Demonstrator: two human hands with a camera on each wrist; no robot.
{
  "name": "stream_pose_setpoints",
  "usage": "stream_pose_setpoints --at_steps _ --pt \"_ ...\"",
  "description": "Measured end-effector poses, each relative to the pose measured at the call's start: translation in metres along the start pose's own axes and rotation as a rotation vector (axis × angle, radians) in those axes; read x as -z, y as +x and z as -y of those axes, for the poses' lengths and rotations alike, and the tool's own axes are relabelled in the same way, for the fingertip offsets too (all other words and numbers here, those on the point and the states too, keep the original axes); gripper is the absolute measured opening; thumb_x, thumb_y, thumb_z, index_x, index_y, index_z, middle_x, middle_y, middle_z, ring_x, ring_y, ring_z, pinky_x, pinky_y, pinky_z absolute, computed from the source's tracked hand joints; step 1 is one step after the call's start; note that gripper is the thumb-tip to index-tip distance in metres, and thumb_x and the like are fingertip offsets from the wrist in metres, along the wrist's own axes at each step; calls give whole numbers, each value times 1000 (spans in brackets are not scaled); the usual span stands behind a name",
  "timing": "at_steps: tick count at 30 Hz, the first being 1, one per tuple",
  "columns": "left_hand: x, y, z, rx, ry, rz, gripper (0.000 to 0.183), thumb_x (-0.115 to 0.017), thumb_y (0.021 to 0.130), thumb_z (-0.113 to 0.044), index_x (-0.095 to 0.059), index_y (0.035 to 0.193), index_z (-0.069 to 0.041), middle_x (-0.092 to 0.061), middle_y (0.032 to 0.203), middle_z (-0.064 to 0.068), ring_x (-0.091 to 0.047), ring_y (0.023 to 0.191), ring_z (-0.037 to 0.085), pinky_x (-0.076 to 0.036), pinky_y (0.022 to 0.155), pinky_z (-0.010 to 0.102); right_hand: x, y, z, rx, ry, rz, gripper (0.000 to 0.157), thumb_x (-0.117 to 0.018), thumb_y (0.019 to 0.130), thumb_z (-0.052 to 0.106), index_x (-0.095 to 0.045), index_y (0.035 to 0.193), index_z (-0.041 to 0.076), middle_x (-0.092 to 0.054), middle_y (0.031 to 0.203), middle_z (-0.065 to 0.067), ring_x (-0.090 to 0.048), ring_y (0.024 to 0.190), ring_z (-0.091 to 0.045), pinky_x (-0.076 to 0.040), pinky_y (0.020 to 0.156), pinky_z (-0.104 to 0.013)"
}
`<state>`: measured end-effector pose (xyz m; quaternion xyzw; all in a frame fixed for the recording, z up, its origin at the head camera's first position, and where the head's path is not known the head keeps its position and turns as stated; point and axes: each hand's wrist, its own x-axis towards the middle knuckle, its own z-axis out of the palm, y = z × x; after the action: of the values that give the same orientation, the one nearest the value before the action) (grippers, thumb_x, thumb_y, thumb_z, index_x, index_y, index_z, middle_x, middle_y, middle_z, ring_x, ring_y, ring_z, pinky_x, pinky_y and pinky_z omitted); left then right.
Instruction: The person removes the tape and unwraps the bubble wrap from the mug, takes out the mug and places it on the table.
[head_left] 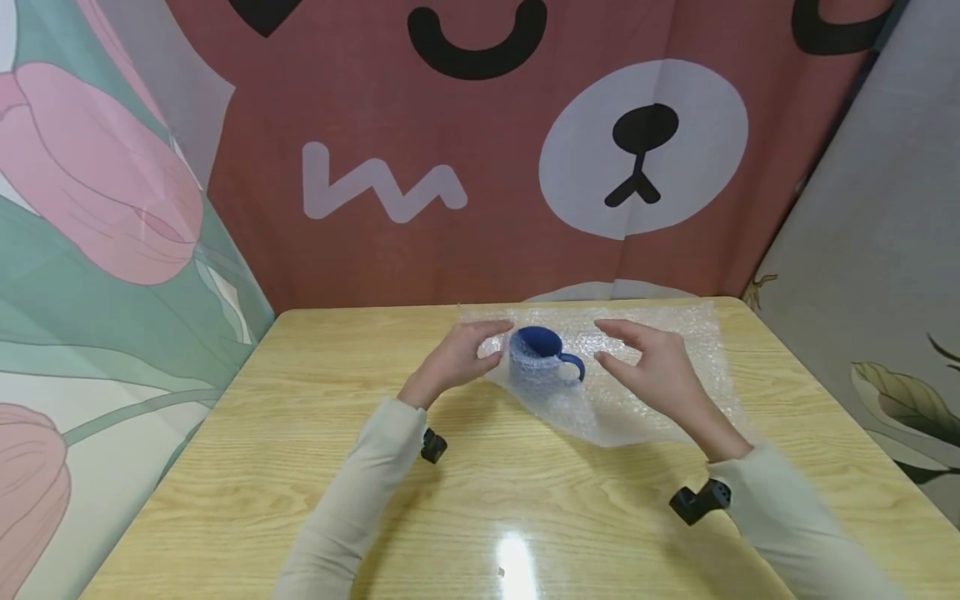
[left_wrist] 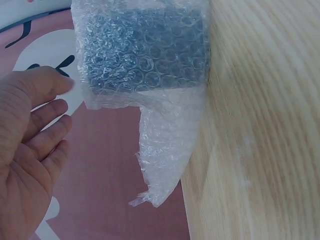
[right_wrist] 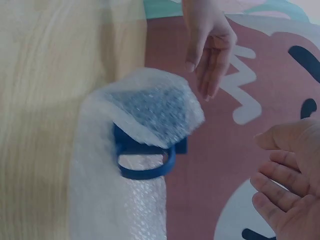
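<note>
A dark blue mug (head_left: 538,339) stands on a sheet of bubble wrap (head_left: 652,400), its handle (right_wrist: 146,174) pointing to the right. One end of the wrap goes around the mug's left and near side, leaving the mouth and handle bare. In the left wrist view the mug's wall shows blue through the bubbles (left_wrist: 145,50). My left hand (head_left: 461,354) is beside the wrapped side, fingers extended and holding nothing. To the right of the handle, my right hand (head_left: 658,367) hovers over the flat wrap, thumb and fingers apart and nothing between them.
Everything rests on a light wood table (head_left: 300,433), with the wrap reaching near its back edge. Behind it hangs a reddish-brown cloth (head_left: 360,258) with a cartoon face. Floral cloths (head_left: 105,183) flank the sides. Each sleeve cuff carries a small black camera (head_left: 699,502).
</note>
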<state>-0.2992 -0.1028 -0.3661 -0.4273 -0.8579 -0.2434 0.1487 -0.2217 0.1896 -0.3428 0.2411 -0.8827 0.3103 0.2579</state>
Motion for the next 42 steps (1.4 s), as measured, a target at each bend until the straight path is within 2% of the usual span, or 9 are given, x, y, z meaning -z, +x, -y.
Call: stream_pose_setpoints --at_steps 6,9,11,15,18,20,25,32,42 --pt "-3 0 2 34 6 36 48 -69 85 -1 -56 132 6 -55 133 21 -51 123 32 -39 104 37 -19 3 1 -13 20 97 39 -74 85 10 -66 121 -2 -68 113 -17 -65 101 -34 -53 82 -50" --pt "-6 0 3 92 -31 40 48 -66 88 -3 -54 135 5 -54 135 20 -53 122 31 -38 104 38 -29 3 0 -48 31 135 38 -75 85 13 -67 119 -2 -68 112 -17 -67 96 -35 -54 81 -48" --pt "-8 0 4 137 -65 37 47 -63 92 -6 -52 137 4 -54 135 19 -58 113 32 -39 104 39 -34 2 0 -69 36 160 36 -75 86 16 -68 117 -2 -68 111 -17 -67 95 -36 -54 81 -46" --pt "-13 0 6 203 -116 15 43 -58 97 -12 -52 137 2 -54 135 17 -58 113 32 -39 103 41 -42 2 1 -100 44 194 33 -74 88 19 -70 114 -1 -69 110 -15 -68 95 -33 -55 80 -45" --pt "-18 1 7 248 -154 -13 41 -57 98 -15 -54 136 2 -56 134 16 -52 124 29 -40 103 39 -45 2 1 -103 36 187 30 -74 87 20 -73 110 1 -71 104 -13 -69 90 -31 -56 76 -44" --pt "-21 3 6 290 -213 -44 40 -58 98 -16 -56 134 2 -57 132 16 -52 123 28 -41 102 37 -47 2 1 -95 35 177 27 -74 87 19 -74 107 1 -72 99 -12 -70 85 -29 -56 73 -44" --pt "-28 6 6 391 -388 -130 36 -61 97 -14 -60 127 4 -61 125 20 -57 117 29 -45 97 33 -51 2 1 -99 59 164 23 -75 86 17 -75 102 0 -73 91 -11 -71 77 -23 -57 67 -39" --pt "-31 9 5 557 -522 -161 34 -61 98 -19 -63 126 0 -66 117 12 -63 104 23 -51 88 35 -54 0 2 -151 116 135 20 -76 85 14 -76 98 0 -73 87 -10 -71 75 -20 -57 64 -35" --pt "-39 14 11 593 -623 -227 27 -65 95 -14 -68 114 4 -67 112 11 -64 102 23 -51 89 34 -58 0 1 -217 193 136 20 -76 86 17 -76 98 1 -73 88 -8 -70 76 -19 -57 65 -33"
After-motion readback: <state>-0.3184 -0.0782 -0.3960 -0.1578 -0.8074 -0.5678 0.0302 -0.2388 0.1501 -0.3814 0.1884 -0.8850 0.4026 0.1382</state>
